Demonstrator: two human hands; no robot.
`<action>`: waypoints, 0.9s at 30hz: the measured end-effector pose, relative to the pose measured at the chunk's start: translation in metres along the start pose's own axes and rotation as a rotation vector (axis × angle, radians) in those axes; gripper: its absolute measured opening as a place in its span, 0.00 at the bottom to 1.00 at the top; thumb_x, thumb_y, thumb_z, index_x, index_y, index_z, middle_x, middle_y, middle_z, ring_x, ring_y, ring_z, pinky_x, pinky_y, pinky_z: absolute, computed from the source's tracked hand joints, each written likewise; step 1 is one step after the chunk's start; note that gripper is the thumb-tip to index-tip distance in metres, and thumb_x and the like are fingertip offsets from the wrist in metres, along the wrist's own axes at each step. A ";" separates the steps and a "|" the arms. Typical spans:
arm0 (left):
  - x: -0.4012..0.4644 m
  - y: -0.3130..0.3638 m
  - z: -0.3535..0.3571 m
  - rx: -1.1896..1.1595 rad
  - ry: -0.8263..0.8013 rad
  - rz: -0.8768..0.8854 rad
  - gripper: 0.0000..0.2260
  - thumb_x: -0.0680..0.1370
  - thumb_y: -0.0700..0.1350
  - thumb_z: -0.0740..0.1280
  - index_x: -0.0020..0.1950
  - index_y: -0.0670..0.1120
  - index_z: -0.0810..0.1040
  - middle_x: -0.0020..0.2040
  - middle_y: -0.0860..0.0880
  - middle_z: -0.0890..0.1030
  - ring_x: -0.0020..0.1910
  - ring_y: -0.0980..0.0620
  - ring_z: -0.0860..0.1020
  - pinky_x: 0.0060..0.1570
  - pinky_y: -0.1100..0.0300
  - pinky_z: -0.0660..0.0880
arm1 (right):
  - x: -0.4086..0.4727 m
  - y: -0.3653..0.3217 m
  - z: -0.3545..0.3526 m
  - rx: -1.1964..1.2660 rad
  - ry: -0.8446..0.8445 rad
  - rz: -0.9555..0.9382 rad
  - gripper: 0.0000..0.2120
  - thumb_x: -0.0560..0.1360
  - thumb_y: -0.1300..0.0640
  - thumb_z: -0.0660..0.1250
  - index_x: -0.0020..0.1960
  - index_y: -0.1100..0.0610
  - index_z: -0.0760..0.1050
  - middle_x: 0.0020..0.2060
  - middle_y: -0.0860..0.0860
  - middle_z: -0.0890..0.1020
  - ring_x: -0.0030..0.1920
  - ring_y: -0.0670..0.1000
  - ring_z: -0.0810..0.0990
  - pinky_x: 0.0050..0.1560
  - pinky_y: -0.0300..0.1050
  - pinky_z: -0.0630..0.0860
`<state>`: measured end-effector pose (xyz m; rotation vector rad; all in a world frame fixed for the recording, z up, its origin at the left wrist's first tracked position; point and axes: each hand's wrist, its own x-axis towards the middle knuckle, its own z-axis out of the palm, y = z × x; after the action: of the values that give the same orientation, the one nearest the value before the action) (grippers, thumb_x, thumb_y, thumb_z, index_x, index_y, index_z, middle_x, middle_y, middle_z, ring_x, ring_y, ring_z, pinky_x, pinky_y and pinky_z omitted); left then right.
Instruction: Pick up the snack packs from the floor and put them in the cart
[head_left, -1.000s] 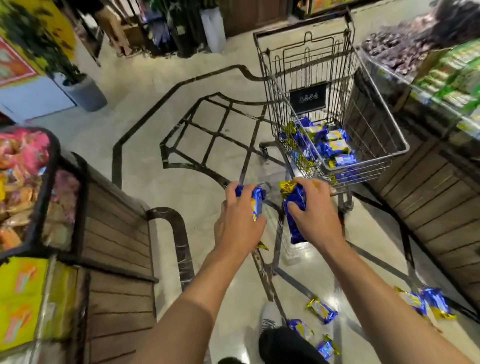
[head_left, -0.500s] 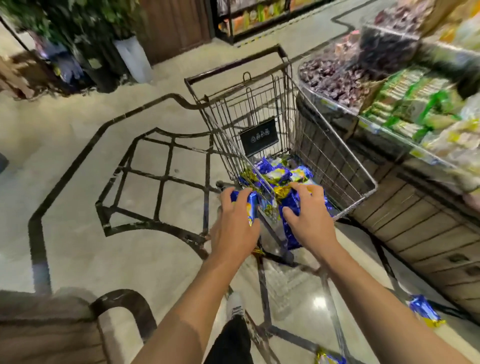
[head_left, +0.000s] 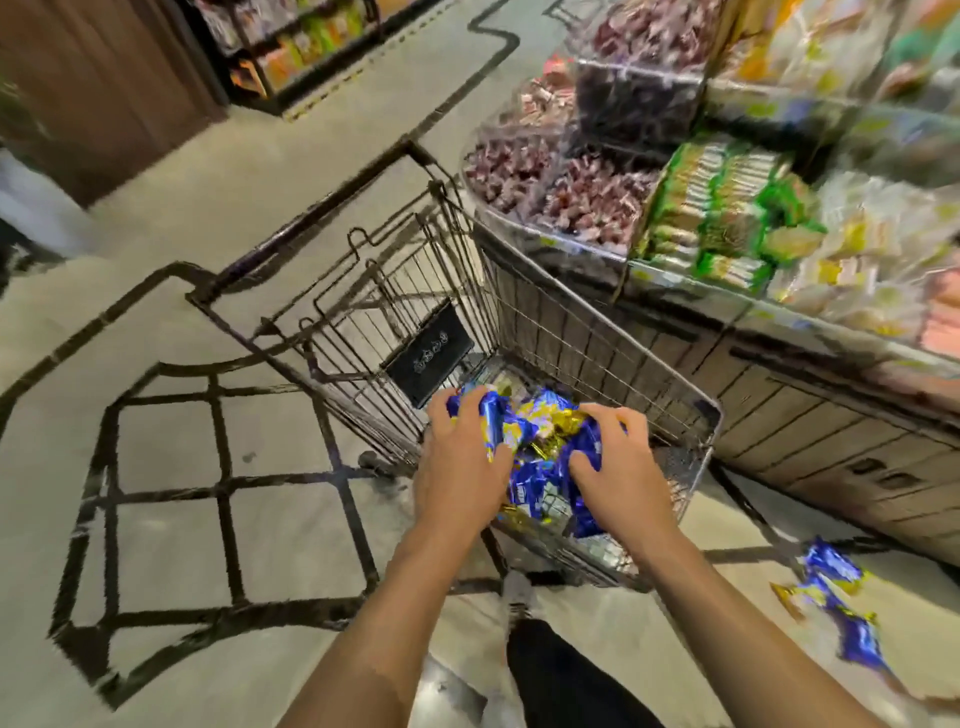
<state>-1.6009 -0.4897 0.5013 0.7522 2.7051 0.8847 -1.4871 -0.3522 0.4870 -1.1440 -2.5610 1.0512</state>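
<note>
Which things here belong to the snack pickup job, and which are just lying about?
Job: cart; snack packs in both hands, left, right; packs on the floor.
Lying about: candy bins; green packets; far shelf.

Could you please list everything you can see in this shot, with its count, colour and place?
cart: one, dark wire with a black sign plate, centre, beside the display counter.
snack packs in the cart: several, blue and gold, count unclear, piled on its floor.
snack packs in the hands: blue and gold, at least one in each hand, over the cart.
snack packs on the floor: a few, blue and gold, lower right; blur hides the count.
display counter: one, wood-panelled, right, with bins of reddish sweets and green packs.
shelf unit: one, dark, top, with coloured goods.
floor: pale with black line pattern.
left hand: grips a pack.
right hand: grips packs.
</note>
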 end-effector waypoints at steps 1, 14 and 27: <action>0.018 -0.002 0.004 0.005 -0.018 0.000 0.27 0.74 0.48 0.70 0.70 0.56 0.64 0.73 0.49 0.59 0.65 0.43 0.73 0.58 0.47 0.75 | 0.015 0.000 0.005 0.005 -0.003 0.018 0.25 0.75 0.55 0.65 0.70 0.45 0.66 0.64 0.48 0.64 0.53 0.55 0.77 0.49 0.53 0.77; 0.173 -0.037 0.046 0.064 -0.319 0.050 0.27 0.72 0.47 0.68 0.69 0.57 0.63 0.71 0.50 0.57 0.64 0.43 0.73 0.57 0.47 0.75 | 0.128 0.000 0.071 -0.005 -0.037 0.270 0.27 0.74 0.53 0.66 0.71 0.45 0.65 0.63 0.48 0.64 0.55 0.54 0.76 0.47 0.51 0.76; 0.297 -0.097 0.179 0.174 -0.597 0.227 0.27 0.75 0.48 0.71 0.71 0.57 0.64 0.75 0.52 0.53 0.67 0.42 0.72 0.54 0.43 0.78 | 0.168 0.047 0.169 0.064 0.080 0.545 0.28 0.76 0.54 0.69 0.73 0.44 0.62 0.70 0.46 0.60 0.51 0.45 0.77 0.45 0.35 0.73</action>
<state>-1.8337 -0.3124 0.2914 1.1599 2.2046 0.3733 -1.6423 -0.3039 0.3068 -1.8822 -2.1801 1.1416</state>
